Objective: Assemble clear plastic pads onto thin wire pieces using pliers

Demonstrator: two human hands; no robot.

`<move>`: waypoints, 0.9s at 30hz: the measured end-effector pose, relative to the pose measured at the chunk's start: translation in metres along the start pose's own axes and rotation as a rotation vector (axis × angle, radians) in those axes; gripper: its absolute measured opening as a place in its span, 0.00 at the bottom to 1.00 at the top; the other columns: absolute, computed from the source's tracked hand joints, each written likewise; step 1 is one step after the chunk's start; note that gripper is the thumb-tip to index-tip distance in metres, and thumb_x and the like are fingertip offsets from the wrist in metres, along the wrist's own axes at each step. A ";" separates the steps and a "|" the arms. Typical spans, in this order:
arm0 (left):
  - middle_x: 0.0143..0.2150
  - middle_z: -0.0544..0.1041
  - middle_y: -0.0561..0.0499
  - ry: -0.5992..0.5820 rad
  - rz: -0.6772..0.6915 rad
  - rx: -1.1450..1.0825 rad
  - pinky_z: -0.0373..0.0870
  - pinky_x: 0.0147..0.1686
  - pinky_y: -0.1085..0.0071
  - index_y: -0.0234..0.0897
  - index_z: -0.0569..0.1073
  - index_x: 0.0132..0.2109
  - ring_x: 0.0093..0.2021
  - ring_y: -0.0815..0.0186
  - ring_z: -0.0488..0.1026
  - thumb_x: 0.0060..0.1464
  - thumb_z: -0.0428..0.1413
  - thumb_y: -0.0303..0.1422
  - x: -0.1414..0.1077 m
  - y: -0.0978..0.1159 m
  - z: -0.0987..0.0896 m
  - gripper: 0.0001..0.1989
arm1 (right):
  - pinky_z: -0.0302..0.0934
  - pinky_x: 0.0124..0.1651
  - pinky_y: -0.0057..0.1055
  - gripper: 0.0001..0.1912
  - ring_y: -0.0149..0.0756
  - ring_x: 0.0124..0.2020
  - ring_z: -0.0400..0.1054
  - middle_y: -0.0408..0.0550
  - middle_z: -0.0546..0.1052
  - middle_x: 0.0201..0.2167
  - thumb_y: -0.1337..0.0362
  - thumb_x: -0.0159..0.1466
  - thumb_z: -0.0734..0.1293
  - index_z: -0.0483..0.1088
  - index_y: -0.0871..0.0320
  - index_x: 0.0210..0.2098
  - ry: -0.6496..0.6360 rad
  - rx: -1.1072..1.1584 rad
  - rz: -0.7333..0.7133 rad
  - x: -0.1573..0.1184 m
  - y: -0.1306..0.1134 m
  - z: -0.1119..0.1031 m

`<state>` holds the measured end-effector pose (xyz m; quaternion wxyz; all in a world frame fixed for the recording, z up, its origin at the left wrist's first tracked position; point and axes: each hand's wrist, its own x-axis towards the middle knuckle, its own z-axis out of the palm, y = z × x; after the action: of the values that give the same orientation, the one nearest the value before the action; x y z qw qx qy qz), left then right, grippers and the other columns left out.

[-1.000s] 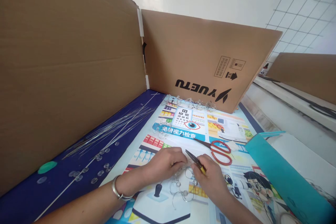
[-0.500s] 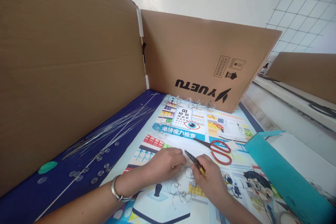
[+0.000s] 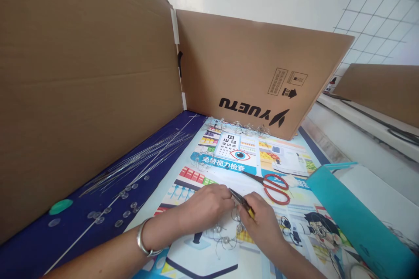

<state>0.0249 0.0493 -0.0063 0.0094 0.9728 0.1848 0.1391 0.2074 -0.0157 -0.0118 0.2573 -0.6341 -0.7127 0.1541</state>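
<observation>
My right hand (image 3: 260, 218) is wrapped round dark-tipped pliers (image 3: 242, 202) with yellow on the handle. The pliers' tips point up and left, close beside the fingers of my left hand (image 3: 212, 205). That hand wears a silver bangle (image 3: 141, 239), and its fingers are pinched together; what they grip is hidden. Below both hands hangs or lies a wire piece with clear beads (image 3: 226, 240), its thin loops spreading over the printed sheet. Red-handled scissors (image 3: 276, 188) lie just beyond my right hand.
Cardboard panels (image 3: 262, 65) stand behind and at the left. Thin straight wires (image 3: 140, 157) and clear loose beads (image 3: 127, 214) lie on the blue surface, near a green piece (image 3: 60, 206). More wire-and-bead pieces (image 3: 248, 128) line the back. A teal box (image 3: 360, 218) sits right.
The beaded wire piece has shifted slightly left and its loops have turned a little. My left fingers and the pliers have moved only slightly. The camera view has shifted a little.
</observation>
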 end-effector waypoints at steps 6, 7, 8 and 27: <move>0.28 0.70 0.50 0.019 0.017 -0.003 0.63 0.32 0.69 0.34 0.68 0.30 0.31 0.65 0.66 0.53 0.50 0.22 0.000 0.000 0.000 0.06 | 0.52 0.33 0.28 0.07 0.34 0.33 0.60 0.44 0.65 0.28 0.62 0.61 0.57 0.59 0.55 0.27 0.002 0.024 -0.014 0.000 0.000 0.000; 0.29 0.70 0.50 0.018 0.017 -0.010 0.64 0.31 0.69 0.34 0.69 0.31 0.31 0.65 0.66 0.53 0.50 0.22 0.000 0.000 0.000 0.06 | 0.52 0.33 0.28 0.07 0.34 0.33 0.60 0.44 0.65 0.28 0.62 0.61 0.57 0.59 0.55 0.27 0.005 0.027 -0.014 -0.001 0.000 0.000; 0.29 0.70 0.50 0.017 0.015 -0.019 0.64 0.31 0.70 0.34 0.69 0.31 0.31 0.65 0.66 0.53 0.50 0.22 0.000 -0.001 0.001 0.06 | 0.53 0.33 0.28 0.08 0.34 0.32 0.60 0.44 0.65 0.28 0.62 0.62 0.57 0.59 0.55 0.27 0.006 0.026 -0.015 -0.001 0.000 0.000; 0.34 0.68 0.50 0.103 -0.257 -0.388 0.64 0.36 0.71 0.36 0.66 0.35 0.37 0.65 0.65 0.56 0.45 0.23 0.000 -0.005 0.002 0.07 | 0.53 0.32 0.28 0.09 0.34 0.32 0.60 0.44 0.65 0.28 0.61 0.62 0.57 0.59 0.55 0.27 0.005 -0.063 -0.006 0.000 0.002 -0.003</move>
<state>0.0233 0.0544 -0.0086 0.2044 0.9129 0.2773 0.2189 0.2108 -0.0156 -0.0103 0.2395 -0.6402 -0.7185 0.1289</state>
